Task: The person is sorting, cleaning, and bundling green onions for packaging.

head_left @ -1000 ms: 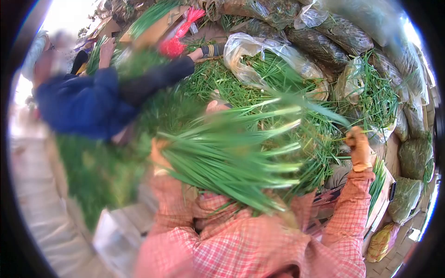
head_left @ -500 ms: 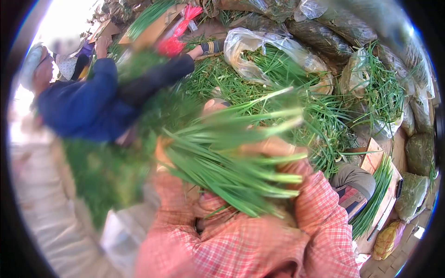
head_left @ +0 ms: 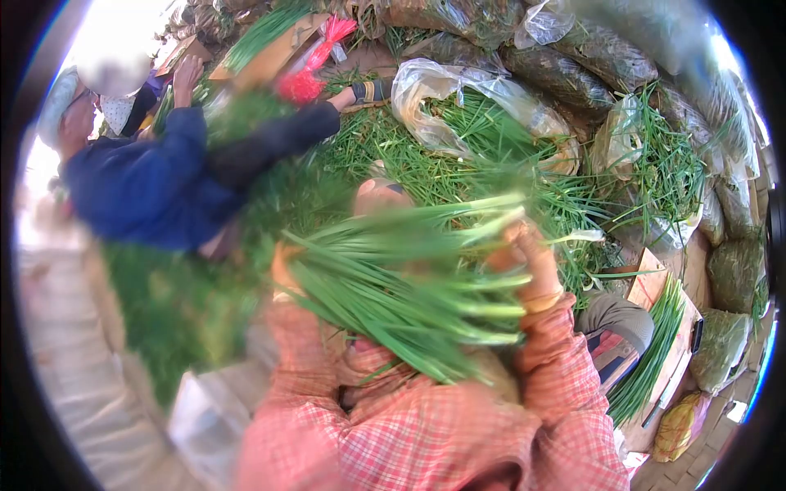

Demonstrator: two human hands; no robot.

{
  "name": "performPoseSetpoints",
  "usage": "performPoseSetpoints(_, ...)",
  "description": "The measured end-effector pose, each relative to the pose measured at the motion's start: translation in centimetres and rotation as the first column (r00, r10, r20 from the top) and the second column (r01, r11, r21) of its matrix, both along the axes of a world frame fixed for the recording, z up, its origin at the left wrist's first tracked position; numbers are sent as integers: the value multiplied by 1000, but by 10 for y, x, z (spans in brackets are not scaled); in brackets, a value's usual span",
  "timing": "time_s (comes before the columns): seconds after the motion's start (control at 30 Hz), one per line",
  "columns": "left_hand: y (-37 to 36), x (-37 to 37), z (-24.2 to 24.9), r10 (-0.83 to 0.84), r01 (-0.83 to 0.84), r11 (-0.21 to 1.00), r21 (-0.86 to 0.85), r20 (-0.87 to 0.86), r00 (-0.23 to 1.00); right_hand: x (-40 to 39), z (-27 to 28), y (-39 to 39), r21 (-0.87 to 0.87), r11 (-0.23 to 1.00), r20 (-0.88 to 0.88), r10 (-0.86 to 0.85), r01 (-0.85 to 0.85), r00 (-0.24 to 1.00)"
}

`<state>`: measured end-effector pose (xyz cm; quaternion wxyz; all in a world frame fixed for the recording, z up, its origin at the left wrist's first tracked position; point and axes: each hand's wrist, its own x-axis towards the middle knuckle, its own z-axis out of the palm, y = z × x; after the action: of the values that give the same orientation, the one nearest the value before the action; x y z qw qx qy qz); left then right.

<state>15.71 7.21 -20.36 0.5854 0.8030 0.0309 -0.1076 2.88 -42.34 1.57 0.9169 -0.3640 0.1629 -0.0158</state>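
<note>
My left hand [head_left: 284, 268] is closed round the leafy end of a bunch of garlic chives [head_left: 393, 274], held across my lap. The long flat green leaves fan out to the right and end in pale stalks. At those pale ends is my right hand [head_left: 534, 255], its fingers curled in among the stalks. A whitish-green strand [head_left: 580, 236] sticks out just right of that hand; the fingertips are partly blurred, and the pinch itself is hard to see.
Loose greens [head_left: 393, 155] cover the ground ahead. An open plastic bag [head_left: 413, 94] of greens lies beyond, with stuffed bags [head_left: 565, 74] piled behind. A person in blue [head_left: 143, 184] sits at left. Cut chives [head_left: 659, 348] lie on a board [head_left: 689, 327] at right.
My right hand has moved from within the bunch out to its pale stalk ends at the right. The left hand keeps its hold, and the bunch has barely shifted.
</note>
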Motion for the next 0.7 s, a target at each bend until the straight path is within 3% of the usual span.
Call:
performPoseSetpoints(0.07,-19,-13,14,-67,96,990,-99,256,964,-2,28,-8,-145,989,85,2,10,996)
performPoseSetpoints(0.13,-26,-21,34,0,58,945,-322,179,984,-3,46,-27,52,999,284,-17,2,959)
performPoseSetpoints(0.17,-26,-19,44,54,-87,872,-482,-81,995,-4,53,-38,148,989,379,-38,-20,925)
performPoseSetpoints(0.2,-26,-17,51,59,-260,766,-587,-339,939,-8,58,-53,127,991,431,-24,-35,902)
performPoseSetpoints(0.3,-41,-18,58,27,-400,624,-671,-494,869,-35,56,-110,114,992,523,-105,53,846)
performPoseSetpoints(0.33,-38,-15,44,34,-72,781,-620,-74,997,-46,52,-124,7,992,447,-113,123,887)
performPoseSetpoints(0.37,-29,-9,19,-57,205,892,-403,350,935,-56,46,-138,-106,977,370,-132,183,919)
performPoseSetpoints(0.4,-21,-9,9,-137,291,919,-266,477,868,-66,38,-155,-222,947,295,-161,231,942)
performPoseSetpoints(0.43,-13,-10,0,-210,347,929,-129,590,780,-77,1,-184,-779,612,131,-56,137,990)
performPoseSetpoints(0.47,-8,-13,-1,-198,325,927,-187,494,847,-88,-58,-217,-997,26,-68,-75,-66,995)
performPoseSetpoints(0.5,-2,-9,-8,-160,232,955,-185,336,928,-94,-88,-234,-780,-553,-212,-208,-293,955)
performPoseSetpoints(0.57,13,-1,-33,1,-4,998,-62,-56,998,-78,-45,-173,-704,-655,-164,-226,-274,960)
performPoseSetpoints(0.6,17,-3,-32,13,-47,984,-174,-192,981,-67,-17,-134,-664,-699,-144,-227,-264,963)
performPoseSetpoints(0.63,21,-5,-29,24,-117,957,-266,-327,945,-53,5,-113,-866,-476,-124,-91,-153,988)
performPoseSetpoints(0.67,20,-9,-3,-113,-115,807,-579,-342,933,-39,26,-94,-981,-188,-62,24,-56,998)
performPoseSetpoints(0.7,14,-9,22,-252,-120,558,-821,-306,918,-28,50,-73,-991,-35,-134,94,-131,987)
